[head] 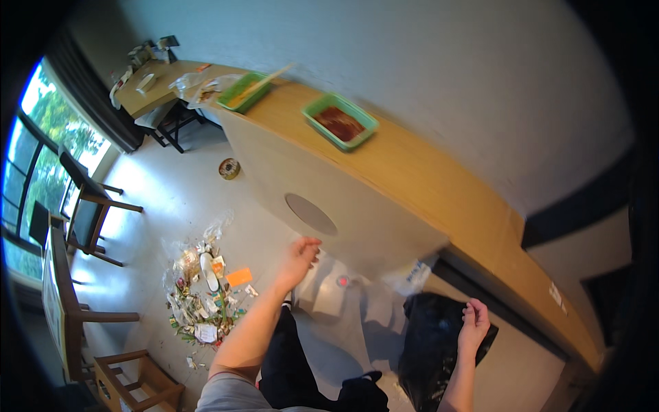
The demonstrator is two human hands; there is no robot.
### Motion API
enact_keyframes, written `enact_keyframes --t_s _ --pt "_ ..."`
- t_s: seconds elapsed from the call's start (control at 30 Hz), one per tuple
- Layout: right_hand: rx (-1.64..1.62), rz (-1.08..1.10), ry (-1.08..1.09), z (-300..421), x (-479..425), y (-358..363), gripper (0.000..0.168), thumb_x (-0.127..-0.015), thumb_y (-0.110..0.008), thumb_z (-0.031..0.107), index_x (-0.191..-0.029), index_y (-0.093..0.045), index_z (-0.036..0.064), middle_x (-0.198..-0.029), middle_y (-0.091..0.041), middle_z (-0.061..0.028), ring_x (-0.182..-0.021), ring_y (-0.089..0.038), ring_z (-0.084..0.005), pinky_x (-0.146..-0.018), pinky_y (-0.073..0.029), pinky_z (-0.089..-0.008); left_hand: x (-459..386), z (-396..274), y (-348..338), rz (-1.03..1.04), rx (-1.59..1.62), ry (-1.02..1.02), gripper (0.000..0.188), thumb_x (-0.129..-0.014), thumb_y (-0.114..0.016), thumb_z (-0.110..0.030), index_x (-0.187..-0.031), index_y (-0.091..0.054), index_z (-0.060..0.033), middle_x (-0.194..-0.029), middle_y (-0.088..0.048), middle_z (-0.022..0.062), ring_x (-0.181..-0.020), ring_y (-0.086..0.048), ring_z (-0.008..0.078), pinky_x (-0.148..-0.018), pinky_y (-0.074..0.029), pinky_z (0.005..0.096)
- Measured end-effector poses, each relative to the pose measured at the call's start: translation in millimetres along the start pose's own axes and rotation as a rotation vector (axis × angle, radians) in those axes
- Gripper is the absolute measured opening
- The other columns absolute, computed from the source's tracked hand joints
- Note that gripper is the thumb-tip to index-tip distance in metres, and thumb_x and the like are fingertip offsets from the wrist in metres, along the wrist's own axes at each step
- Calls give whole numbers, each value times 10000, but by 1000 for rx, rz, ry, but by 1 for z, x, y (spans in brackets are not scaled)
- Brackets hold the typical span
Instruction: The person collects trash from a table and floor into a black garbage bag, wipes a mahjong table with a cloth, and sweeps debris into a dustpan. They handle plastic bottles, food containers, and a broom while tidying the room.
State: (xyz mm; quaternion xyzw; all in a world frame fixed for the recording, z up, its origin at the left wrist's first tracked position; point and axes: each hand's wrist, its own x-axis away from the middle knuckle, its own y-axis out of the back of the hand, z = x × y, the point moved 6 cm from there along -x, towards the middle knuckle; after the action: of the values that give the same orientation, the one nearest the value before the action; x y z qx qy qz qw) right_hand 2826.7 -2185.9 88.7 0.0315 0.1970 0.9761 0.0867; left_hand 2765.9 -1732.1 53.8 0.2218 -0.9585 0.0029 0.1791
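Observation:
My left hand (304, 256) reaches forward over the floor, slightly blurred, its fingers loosely bent with nothing seen in them. My right hand (473, 322) is pinched at the upper edge of a black plastic bag (430, 345), which hangs at my right side. The bag's contents are hidden. Left of my left arm, a heap of litter (198, 304) covers part of the floor, with paper scraps, clear plastic and green bits. In it lie a white elongated piece (209, 271) and an orange card (239, 277).
A long wooden counter (412, 183) runs along the wall. On it stand two green plastic trays, one with reddish-brown residue (340, 124), the other holding a pale stick (265, 81). A round tin (229, 168) sits on the floor. Wooden chairs (90, 213) are at the left.

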Motion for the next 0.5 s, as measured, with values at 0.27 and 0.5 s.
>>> enact_keyframes --t_s 0.27,0.5 --pt "-98 371 -39 218 -85 -322 269 -880 -521 187 -1074 -537 1 -878 -599 -78 -701 -560 -123 -597 -454 -235 -238 -134 305 -415 -172 -255 247 -846 -515 -181 -985 -622 -9 -774 -634 84 -697 -600 159 -626 -464 272" --pt "156 143 -176 220 -161 -403 243 -854 -551 232 -978 -541 24 -710 -532 -45 -562 -511 -104 -462 -410 -233 -394 -172 371 -297 -585 -21 360 -789 -497 -280 -992 -633 -16 -748 -645 141 -661 -631 235 -633 -503 337"
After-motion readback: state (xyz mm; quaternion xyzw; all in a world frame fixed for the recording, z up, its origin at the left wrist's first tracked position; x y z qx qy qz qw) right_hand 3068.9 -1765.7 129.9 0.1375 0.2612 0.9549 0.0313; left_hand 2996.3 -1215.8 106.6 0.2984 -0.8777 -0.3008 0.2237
